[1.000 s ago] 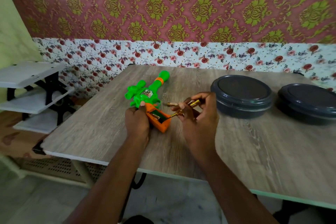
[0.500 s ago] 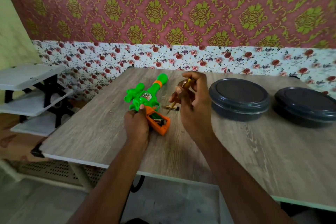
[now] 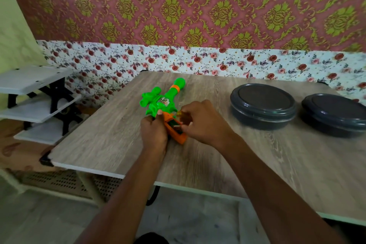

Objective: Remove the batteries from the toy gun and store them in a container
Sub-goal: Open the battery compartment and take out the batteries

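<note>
1. Toy gun [image 3: 158,104]: glossy green plastic; grip orange plastic, smooth.
2. Table [image 3: 257,164]: wood-grain top, matt, prob. laminate.
3. Nearer container [image 3: 262,105], farther container [image 3: 334,114]: dk grey plastic, smooth, sl. sheen.
4. Tool [image 3: 186,119]: amber, translucent-looking; blurred.

Right of the toy gun [image 3: 162,103], bare table [image 3: 210,91] runs open as far as the nearer lidded container [image 3: 261,105]; the second container [image 3: 334,113], just beyond it, blocks the way further right; left of the gun and in front of it the table lies bare to its edge; the left grip [image 3: 153,134] and the right grip [image 3: 202,123], curled on a blurred amber thing [image 3: 186,119], crowd the gun's orange end; behind the gun the wall [image 3: 198,59] closes the table off.
</note>
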`<state>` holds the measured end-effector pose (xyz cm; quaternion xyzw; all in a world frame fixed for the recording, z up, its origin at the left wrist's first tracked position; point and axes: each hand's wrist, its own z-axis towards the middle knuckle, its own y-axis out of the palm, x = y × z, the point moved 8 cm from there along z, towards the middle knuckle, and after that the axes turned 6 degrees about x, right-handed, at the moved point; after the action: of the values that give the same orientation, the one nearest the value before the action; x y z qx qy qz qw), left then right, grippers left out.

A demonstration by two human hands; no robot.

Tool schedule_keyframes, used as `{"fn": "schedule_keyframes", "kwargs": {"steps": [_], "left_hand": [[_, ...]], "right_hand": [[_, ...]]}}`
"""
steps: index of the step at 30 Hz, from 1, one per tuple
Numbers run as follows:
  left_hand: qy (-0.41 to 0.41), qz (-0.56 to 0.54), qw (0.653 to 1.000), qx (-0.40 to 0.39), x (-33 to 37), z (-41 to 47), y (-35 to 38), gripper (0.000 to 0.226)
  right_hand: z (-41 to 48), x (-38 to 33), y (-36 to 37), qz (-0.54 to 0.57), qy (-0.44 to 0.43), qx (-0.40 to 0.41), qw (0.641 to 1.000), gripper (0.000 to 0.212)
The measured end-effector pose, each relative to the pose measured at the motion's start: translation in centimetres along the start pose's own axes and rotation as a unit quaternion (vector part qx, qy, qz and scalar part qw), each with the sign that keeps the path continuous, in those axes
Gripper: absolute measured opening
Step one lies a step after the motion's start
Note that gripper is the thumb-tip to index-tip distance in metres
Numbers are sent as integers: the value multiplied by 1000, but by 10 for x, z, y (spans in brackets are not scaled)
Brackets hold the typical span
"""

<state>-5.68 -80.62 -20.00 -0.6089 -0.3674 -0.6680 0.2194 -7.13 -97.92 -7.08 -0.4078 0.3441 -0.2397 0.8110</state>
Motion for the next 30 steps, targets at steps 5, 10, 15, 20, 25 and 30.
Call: {"fn": "schedule_keyframes", "kwargs": {"steps": [5, 10, 15, 20, 25, 30], "left_hand": [[31, 48, 998, 19, 22, -16, -3, 61], [131, 120, 984, 23, 58, -37, -4, 45], [258, 183, 948, 39, 81, -52, -1, 40], [285, 201, 936, 49, 88, -58, -1, 31], [185, 195, 958, 101, 74, -47, -14, 34], [109, 160, 973, 126, 60, -36, -25, 42]], "right_hand": [[16, 38, -19, 24, 75, 96, 992, 19], [22, 72, 12, 1, 148, 46, 988, 23], [23, 67, 21, -11, 117, 24, 993, 20], [25, 60, 10, -9, 77, 42, 996, 14], [44, 48, 9, -42, 1, 19, 999, 30], [77, 40, 29, -113, -20, -54, 992, 40]]}}
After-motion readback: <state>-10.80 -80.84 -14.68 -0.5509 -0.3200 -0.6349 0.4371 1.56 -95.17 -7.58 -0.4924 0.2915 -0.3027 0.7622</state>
